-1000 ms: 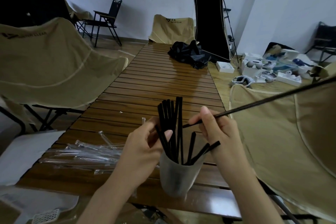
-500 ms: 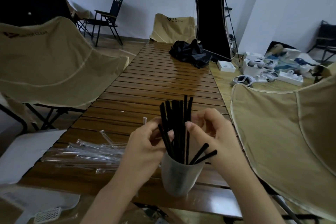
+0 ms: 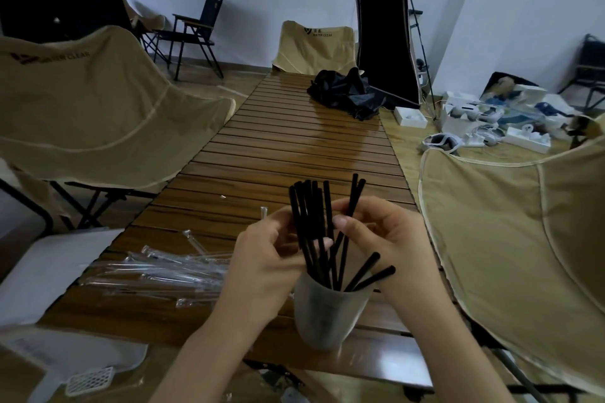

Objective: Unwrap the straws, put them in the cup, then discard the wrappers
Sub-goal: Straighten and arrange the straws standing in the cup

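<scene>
A frosted grey cup (image 3: 327, 317) stands near the front edge of the slatted wooden table (image 3: 294, 147). Several black straws (image 3: 311, 216) stand upright in it, and two more lean out to the right (image 3: 370, 275). My left hand (image 3: 265, 262) is closed around the upright bundle just above the cup's rim. My right hand (image 3: 393, 239) pinches a black straw (image 3: 353, 196) on the right side of the bundle, its lower end inside the cup. A heap of clear plastic wrappers (image 3: 170, 271) lies on the table to the left of the cup.
A crumpled black bag (image 3: 347, 95) lies at the table's far end. Beige folding chairs flank the table on the left (image 3: 98, 114) and right (image 3: 523, 222). A white sheet (image 3: 49, 271) lies at the near left. White boxes and devices (image 3: 474, 118) litter the floor at right.
My right hand swung a long straw from pointing out to the right to upright and lowered it into the cup. It now stands slightly apart from the bundle that my left hand holds.
</scene>
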The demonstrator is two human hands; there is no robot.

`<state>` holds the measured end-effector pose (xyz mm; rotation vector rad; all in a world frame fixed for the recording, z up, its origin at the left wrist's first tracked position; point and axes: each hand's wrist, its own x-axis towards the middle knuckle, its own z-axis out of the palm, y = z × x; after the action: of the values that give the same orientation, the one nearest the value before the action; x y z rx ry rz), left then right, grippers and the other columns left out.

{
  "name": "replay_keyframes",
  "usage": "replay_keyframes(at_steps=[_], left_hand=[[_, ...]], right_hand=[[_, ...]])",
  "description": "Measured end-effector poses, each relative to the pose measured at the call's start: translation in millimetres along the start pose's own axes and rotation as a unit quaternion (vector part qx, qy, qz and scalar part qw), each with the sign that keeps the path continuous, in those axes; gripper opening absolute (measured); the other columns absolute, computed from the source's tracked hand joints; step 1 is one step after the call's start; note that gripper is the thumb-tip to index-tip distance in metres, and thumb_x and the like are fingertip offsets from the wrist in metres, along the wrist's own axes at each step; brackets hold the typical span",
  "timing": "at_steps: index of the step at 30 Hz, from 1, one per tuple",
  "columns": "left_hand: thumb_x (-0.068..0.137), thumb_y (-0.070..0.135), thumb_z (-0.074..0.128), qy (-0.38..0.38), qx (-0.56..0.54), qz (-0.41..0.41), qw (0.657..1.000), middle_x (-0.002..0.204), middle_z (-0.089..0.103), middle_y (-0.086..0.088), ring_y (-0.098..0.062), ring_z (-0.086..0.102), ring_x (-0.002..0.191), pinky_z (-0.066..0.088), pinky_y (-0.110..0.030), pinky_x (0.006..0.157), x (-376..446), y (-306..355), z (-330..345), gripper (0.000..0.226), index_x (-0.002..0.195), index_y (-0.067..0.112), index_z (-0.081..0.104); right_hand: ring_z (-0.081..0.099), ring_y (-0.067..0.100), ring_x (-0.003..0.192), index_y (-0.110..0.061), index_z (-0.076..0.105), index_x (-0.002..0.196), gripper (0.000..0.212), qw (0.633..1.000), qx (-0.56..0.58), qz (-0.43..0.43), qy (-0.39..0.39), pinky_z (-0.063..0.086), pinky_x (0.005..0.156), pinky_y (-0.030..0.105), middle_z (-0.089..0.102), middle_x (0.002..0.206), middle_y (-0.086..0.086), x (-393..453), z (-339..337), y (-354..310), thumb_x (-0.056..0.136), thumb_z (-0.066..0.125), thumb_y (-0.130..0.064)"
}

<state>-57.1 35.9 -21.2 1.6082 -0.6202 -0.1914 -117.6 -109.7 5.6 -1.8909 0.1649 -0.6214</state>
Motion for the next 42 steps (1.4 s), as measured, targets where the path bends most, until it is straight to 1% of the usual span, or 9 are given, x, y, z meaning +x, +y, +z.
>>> replay_keyframes(at_steps=[7,13,18,20,23,27,31,35,42], left_hand=[[0.068,0.041,0.07,0.03,0.017,-0.003,0.999,0.099,0.072,0.018,0.002,0.066,0.097,0.056,-0.029,0.086,-2.0,1.7,2.6,0.038,0.104,0.031,0.069],[0.069,0.039,0.073,0.058,0.022,0.006,0.998,0.096,0.071,0.022,0.003,0.067,0.094,0.057,-0.027,0.082,-1.2,1.3,4.1,0.029,0.097,0.036,0.068],[0.062,0.045,0.073,0.05,0.009,0.006,0.999,0.091,0.072,0.022,0.001,0.068,0.091,0.055,-0.019,0.076,0.3,1.2,3.3,0.03,0.09,0.036,0.068],[0.064,0.044,0.072,0.04,0.006,0.003,0.999,0.089,0.073,0.017,-0.002,0.069,0.09,0.056,-0.022,0.076,0.6,0.9,3.1,0.027,0.089,0.034,0.07],[0.064,0.045,0.071,0.046,-0.002,-0.002,0.999,0.088,0.075,0.006,-0.009,0.071,0.09,0.059,-0.038,0.08,0.7,0.1,2.9,0.034,0.092,0.025,0.073],[0.063,0.048,0.07,0.048,-0.013,-0.004,0.999,0.091,0.075,0.011,-0.008,0.069,0.094,0.058,-0.035,0.081,-0.7,0.6,3.8,0.037,0.092,0.026,0.074],[0.063,0.047,0.069,0.05,-0.005,-0.004,0.999,0.091,0.075,0.012,-0.005,0.069,0.093,0.059,-0.029,0.079,-0.7,0.9,4.2,0.036,0.093,0.026,0.073],[0.06,0.043,0.072,0.052,-0.033,-0.017,0.998,0.093,0.075,0.006,-0.009,0.07,0.095,0.058,-0.038,0.083,-1.0,1.4,4.9,0.044,0.096,0.018,0.074],[0.058,0.049,0.074,0.057,-0.022,-0.009,0.998,0.093,0.075,0.007,-0.011,0.07,0.095,0.058,-0.043,0.083,0.0,-2.0,4.0,0.05,0.097,0.019,0.074]], right_hand=[[0.071,0.01,0.077,-0.024,0.073,0.08,0.013,0.999,0.034,0.018,0.022,0.056,0.066,0.024,0.075,0.077,-0.003,-0.7,-2.4,2.4,0.075,0.076,-0.012],[0.07,0.011,0.07,-0.023,0.073,0.077,0.014,0.999,0.051,-0.003,-0.002,0.053,0.061,0.018,0.074,0.073,-0.001,-0.7,-1.1,-3.1,0.074,0.076,-0.009],[0.068,0.036,0.075,-0.02,0.075,0.083,0.013,0.999,0.048,0.001,0.003,0.057,0.069,0.051,0.071,0.076,0.014,-1.1,3.1,-0.3,0.074,0.078,-0.01],[0.067,0.039,0.077,-0.021,0.075,0.083,0.013,0.999,0.053,0.005,0.005,0.056,0.07,0.056,0.071,0.077,0.015,-1.1,2.1,1.6,0.076,0.077,-0.01],[0.071,0.026,0.081,-0.017,0.072,0.086,0.009,0.999,0.053,0.009,-0.007,0.058,0.072,0.048,0.073,0.08,0.008,-1.4,-0.4,1.5,0.08,0.072,-0.01],[0.071,0.01,0.075,-0.022,0.069,0.084,0.009,0.998,0.057,0.027,-0.005,0.055,0.062,0.023,0.073,0.08,-0.002,-1.5,-0.2,0.4,0.084,0.069,-0.013],[0.071,0.008,0.074,-0.022,0.067,0.086,0.012,0.998,0.062,0.027,-0.009,0.054,0.06,0.02,0.073,0.079,-0.005,-1.8,1.1,-1.2,0.083,0.07,-0.011],[0.071,0.008,0.072,-0.022,0.068,0.086,0.015,0.996,0.077,0.033,-0.014,0.053,0.058,0.017,0.073,0.078,-0.006,-2.4,1.1,-2.3,0.083,0.069,-0.007],[0.071,0.011,0.075,-0.02,0.069,0.091,0.014,0.996,0.08,0.042,-0.013,0.056,0.062,0.022,0.073,0.081,0.0,-1.6,-1.1,0.7,0.082,0.07,-0.009]])
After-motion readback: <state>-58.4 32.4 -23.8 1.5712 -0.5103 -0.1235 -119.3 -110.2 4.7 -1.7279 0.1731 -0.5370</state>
